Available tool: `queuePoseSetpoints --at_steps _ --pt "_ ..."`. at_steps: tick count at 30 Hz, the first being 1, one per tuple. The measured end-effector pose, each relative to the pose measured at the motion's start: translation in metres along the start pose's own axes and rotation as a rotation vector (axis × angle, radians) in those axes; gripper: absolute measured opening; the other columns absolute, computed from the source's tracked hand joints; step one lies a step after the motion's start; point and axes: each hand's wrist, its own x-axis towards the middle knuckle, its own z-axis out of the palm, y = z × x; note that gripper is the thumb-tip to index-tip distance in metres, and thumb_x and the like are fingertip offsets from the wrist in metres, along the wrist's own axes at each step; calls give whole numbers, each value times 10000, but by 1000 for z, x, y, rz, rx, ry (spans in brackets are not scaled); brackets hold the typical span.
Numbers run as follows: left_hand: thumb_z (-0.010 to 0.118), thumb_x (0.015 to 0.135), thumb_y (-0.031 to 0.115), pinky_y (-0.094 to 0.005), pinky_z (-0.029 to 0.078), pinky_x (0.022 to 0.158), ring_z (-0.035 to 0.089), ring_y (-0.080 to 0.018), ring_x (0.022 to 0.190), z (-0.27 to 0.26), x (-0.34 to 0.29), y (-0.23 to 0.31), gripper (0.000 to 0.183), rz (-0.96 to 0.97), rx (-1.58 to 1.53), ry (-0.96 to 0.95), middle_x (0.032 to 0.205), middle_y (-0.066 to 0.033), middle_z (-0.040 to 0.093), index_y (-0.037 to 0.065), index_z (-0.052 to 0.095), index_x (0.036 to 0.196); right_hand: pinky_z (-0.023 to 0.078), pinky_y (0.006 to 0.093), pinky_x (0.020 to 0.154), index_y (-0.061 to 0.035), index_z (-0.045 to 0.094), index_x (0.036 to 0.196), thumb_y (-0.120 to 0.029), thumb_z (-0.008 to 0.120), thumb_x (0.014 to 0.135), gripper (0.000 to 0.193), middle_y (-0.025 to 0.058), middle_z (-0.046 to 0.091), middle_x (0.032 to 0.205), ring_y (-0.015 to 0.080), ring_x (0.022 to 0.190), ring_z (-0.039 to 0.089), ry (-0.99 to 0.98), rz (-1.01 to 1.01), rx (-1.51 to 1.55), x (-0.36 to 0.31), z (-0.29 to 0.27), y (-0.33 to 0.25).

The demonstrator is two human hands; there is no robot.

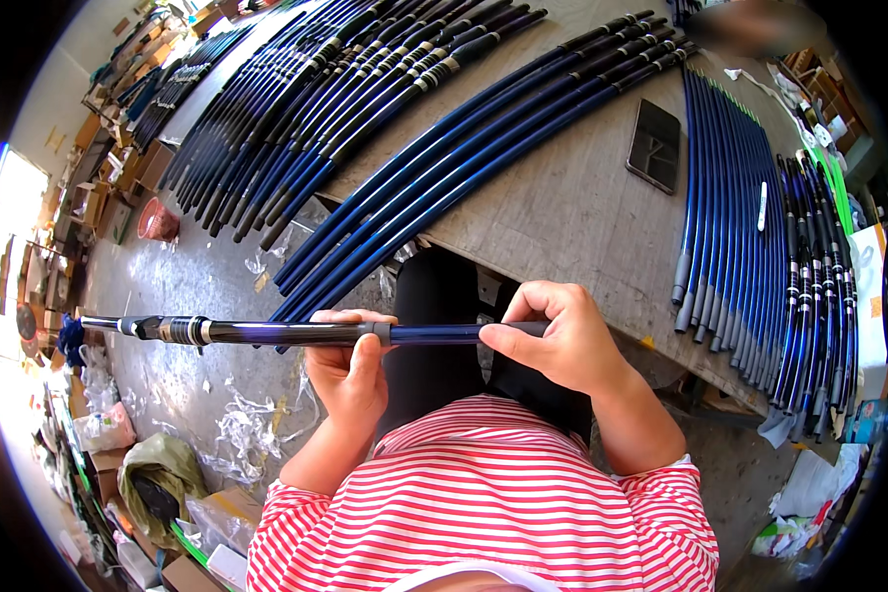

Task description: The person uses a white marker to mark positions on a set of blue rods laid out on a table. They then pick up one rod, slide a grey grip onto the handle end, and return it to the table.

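Note:
A dark fishing rod (434, 335) with a glossy blue section lies level across my lap, its reel seat pointing left. My left hand (343, 380) is closed around it near a grey collar, the thumb on top. At the other end, my right hand (567, 340) pinches the dark tip of the blue section between thumb and fingers. Just beyond my hands, several blue rods (419, 197) jut over the table edge toward me. Part of the rod is hidden by my fingers.
On the wooden table (553, 217) lie a large bundle of dark rods (316, 89), a phone (653, 148), and a row of blue tubes (725, 227) with a white marker (763, 205). Black rods (819, 286) lie far right. Plastic scraps (252, 424) litter the floor.

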Motion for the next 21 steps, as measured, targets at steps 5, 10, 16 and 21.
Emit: queuePoseSetpoints --at_steps 5,10,16,21 --pt "547 883 72 -278 553 706 616 -168 784 -6 1 0 222 19 6 5 962 -178 567 12 452 1074 345 203 426 13 628 717 -250 692 793 281 2 543 549 28 475 453 -55 52 142 1 -5 4" --pt "546 883 68 -272 540 712 611 -162 769 -7 1 0 216 26 2 10 960 -181 571 13 460 1074 359 191 456 4 651 782 -230 668 820 238 -13 552 582 23 524 472 -61 -31 130 2 -4 10" --pt "549 881 66 -250 519 710 600 -155 758 -7 2 -1 217 44 6 23 957 -185 577 11 465 1073 376 182 478 -3 650 811 -189 685 808 190 -13 571 612 25 544 490 -47 -34 170 0 -4 4" --pt "554 879 70 -243 509 702 592 -148 751 -7 2 -1 219 53 18 28 957 -186 581 13 467 1071 401 178 496 -2 645 838 -162 698 792 175 -7 590 635 31 560 519 -34 -36 178 0 -3 4"
